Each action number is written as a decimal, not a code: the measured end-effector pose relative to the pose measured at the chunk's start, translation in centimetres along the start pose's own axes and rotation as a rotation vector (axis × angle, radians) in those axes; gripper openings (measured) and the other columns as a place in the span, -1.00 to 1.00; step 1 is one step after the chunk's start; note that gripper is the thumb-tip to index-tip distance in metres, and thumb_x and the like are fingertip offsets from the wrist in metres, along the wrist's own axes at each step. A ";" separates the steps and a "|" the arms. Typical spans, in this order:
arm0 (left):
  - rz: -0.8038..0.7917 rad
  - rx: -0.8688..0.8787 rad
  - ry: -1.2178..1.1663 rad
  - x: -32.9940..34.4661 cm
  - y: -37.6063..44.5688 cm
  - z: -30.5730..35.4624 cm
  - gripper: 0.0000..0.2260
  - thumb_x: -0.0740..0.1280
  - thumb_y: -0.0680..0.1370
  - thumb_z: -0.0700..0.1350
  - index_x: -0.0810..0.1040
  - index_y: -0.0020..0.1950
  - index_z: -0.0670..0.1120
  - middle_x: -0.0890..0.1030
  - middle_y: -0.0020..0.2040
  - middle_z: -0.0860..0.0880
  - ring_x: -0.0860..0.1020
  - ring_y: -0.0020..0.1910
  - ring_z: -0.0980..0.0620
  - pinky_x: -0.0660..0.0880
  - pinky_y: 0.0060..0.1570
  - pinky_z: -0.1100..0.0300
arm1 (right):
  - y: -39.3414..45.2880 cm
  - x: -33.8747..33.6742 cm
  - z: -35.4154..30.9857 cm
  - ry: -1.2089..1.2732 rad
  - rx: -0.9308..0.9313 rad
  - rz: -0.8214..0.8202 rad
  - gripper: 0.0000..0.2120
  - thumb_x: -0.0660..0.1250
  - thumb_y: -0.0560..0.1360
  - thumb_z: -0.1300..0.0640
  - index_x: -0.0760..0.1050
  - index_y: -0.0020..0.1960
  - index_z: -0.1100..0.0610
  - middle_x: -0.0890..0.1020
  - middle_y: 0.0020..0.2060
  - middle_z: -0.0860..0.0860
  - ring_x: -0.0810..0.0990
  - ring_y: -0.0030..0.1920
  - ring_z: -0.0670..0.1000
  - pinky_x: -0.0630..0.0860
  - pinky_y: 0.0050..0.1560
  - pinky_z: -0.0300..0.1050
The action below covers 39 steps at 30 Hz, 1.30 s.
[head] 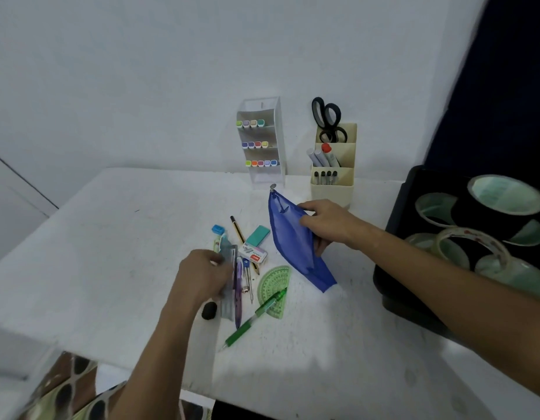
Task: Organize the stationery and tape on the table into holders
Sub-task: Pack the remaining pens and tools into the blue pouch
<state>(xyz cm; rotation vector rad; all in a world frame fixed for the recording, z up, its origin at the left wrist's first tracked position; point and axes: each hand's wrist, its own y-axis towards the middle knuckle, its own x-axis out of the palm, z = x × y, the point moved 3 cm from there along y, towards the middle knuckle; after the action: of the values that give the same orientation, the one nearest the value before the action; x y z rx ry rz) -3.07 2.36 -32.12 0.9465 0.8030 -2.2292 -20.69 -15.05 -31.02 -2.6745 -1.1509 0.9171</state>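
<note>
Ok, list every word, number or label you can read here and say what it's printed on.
None can be read.
Staples box: red label and dark print, too blurred to read.
Green protractor: scale marks, numbers too small.
Clear ruler in the left hand: markings blurred.
Highlighters, markers, tape rolls: no legible print.

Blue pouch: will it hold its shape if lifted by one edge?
Probably not. The blue pouch sags and creases where the right hand grips it, so it looks like thin, floppy fabric. It seems flat, so likely light.
</note>
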 end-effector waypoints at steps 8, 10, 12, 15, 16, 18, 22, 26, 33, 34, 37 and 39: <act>-0.101 0.238 -0.298 1.8 -1.2 9.8 -0.80 0.27 0.44 -0.20 0.65 -0.15 -0.29 0.61 -0.37 -0.22 0.57 -0.50 -0.06 0.58 -0.41 0.03 | 0.0 0.2 0.1 -0.006 -0.038 0.007 -0.57 0.09 0.58 0.21 0.30 0.44 0.12 0.66 -0.22 0.18 0.66 -0.37 0.14 0.66 -0.33 -0.06; -0.139 0.229 -0.264 3.1 -0.7 11.1 -0.80 0.27 0.44 -0.21 0.64 -0.17 -0.31 0.63 -0.38 -0.20 0.60 -0.48 -0.11 0.64 -0.30 -0.04 | 0.0 0.0 0.2 0.001 -0.034 0.026 -0.56 0.08 0.57 0.23 0.31 0.44 0.13 0.67 -0.19 0.22 0.68 -0.33 0.18 0.66 -0.33 -0.05; -0.133 0.236 -0.229 4.0 -0.4 11.7 -0.80 0.28 0.44 -0.20 0.64 -0.14 -0.31 0.66 -0.31 -0.21 0.65 -0.39 -0.17 0.64 -0.27 -0.11 | 0.0 -0.2 0.3 0.017 -0.026 0.036 -0.56 0.06 0.56 0.26 0.33 0.43 0.15 0.67 -0.18 0.24 0.68 -0.32 0.19 0.66 -0.35 -0.04; -0.065 0.290 -0.182 4.5 -0.6 11.9 -0.86 0.28 0.47 -0.17 0.60 -0.19 -0.19 0.66 -0.19 -0.27 0.65 -0.24 -0.22 0.62 -0.20 -0.09 | 0.2 -0.4 0.4 0.050 -0.007 0.062 -0.57 0.06 0.54 0.29 0.38 0.38 0.17 0.65 -0.23 0.22 0.65 -0.39 0.16 0.64 -0.40 -0.06; -0.032 0.309 -0.156 4.5 -0.6 11.7 -0.89 0.29 0.48 -0.16 0.61 -0.15 -0.13 0.67 -0.12 -0.23 0.64 -0.17 -0.19 0.61 -0.13 -0.02 | 0.2 -0.5 0.5 0.054 0.000 0.069 -0.58 0.06 0.53 0.29 0.40 0.36 0.17 0.65 -0.23 0.22 0.65 -0.39 0.16 0.64 -0.41 -0.06; 0.035 0.331 -0.119 4.0 -0.4 10.6 -0.85 0.30 0.50 -0.17 0.63 0.01 -0.09 0.64 -0.06 -0.12 0.60 -0.10 -0.08 0.50 -0.11 0.19 | 0.4 -0.5 0.6 0.049 0.017 0.083 -0.60 0.07 0.53 0.29 0.42 0.33 0.17 0.64 -0.26 0.19 0.63 -0.42 0.13 0.61 -0.45 -0.09; 0.156 0.258 -0.058 2.4 1.6 7.3 -0.76 0.31 0.49 -0.17 0.59 0.14 -0.15 0.63 0.02 -0.10 0.52 -0.15 0.04 0.38 -0.23 0.33 | 0.6 -0.6 0.8 0.039 0.049 0.094 -0.67 0.12 0.56 0.23 0.43 0.30 0.16 0.62 -0.28 0.17 0.59 -0.47 0.09 0.60 -0.49 -0.11; 0.184 0.142 0.021 1.4 5.3 5.1 -0.87 0.27 0.50 -0.20 0.50 -0.26 -0.13 0.56 -0.29 -0.07 0.53 -0.25 -0.03 0.40 -0.33 0.22 | 0.7 -0.6 0.8 0.050 0.049 0.101 -0.64 0.15 0.56 0.16 0.41 0.34 0.15 0.63 -0.26 0.17 0.57 -0.49 0.07 0.56 -0.52 -0.16; 0.100 0.021 0.181 2.0 8.5 5.1 -0.78 0.33 0.47 -0.17 0.36 -0.33 -0.16 0.47 -0.31 -0.07 0.48 -0.32 -0.03 0.40 -0.31 0.20 | 0.9 -0.3 0.9 0.106 0.046 0.025 -0.51 0.25 0.52 0.14 0.33 0.45 0.07 0.63 -0.02 0.11 0.63 -0.19 0.05 0.61 -0.38 -0.15; 0.089 0.012 0.193 2.1 8.5 5.2 -0.79 0.35 0.46 -0.17 0.37 -0.31 -0.16 0.48 -0.29 -0.08 0.50 -0.27 -0.06 0.42 -0.28 0.18 | 0.9 -0.3 0.8 0.130 0.057 -0.011 -0.50 0.27 0.51 0.15 0.33 0.45 0.06 0.62 -0.01 0.09 0.64 -0.15 0.06 0.63 -0.32 -0.14; 0.080 0.021 0.222 2.3 8.8 5.4 -0.83 0.37 0.44 -0.17 0.40 -0.22 -0.21 0.51 -0.21 -0.11 0.53 -0.20 -0.11 0.42 -0.25 0.16 | 0.5 0.1 0.4 0.187 0.070 -0.161 -0.47 0.30 0.50 0.21 0.33 0.45 0.09 0.60 0.06 0.13 0.65 -0.01 0.13 0.67 -0.20 -0.07; 0.076 0.015 0.191 2.3 8.6 5.5 -0.83 0.35 0.45 -0.16 0.41 -0.22 -0.20 0.50 -0.24 -0.10 0.53 -0.26 -0.08 0.41 -0.31 0.19 | 0.2 0.3 0.1 0.168 0.054 -0.191 -0.49 0.29 0.50 0.22 0.33 0.44 0.11 0.60 0.09 0.14 0.66 0.01 0.14 0.67 -0.15 -0.03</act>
<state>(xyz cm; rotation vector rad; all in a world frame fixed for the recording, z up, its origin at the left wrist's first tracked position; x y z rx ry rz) -0.63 -7.75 -33.31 1.1917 0.8203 -2.1048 -20.50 -14.99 -31.32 -2.4905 -1.2943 0.6696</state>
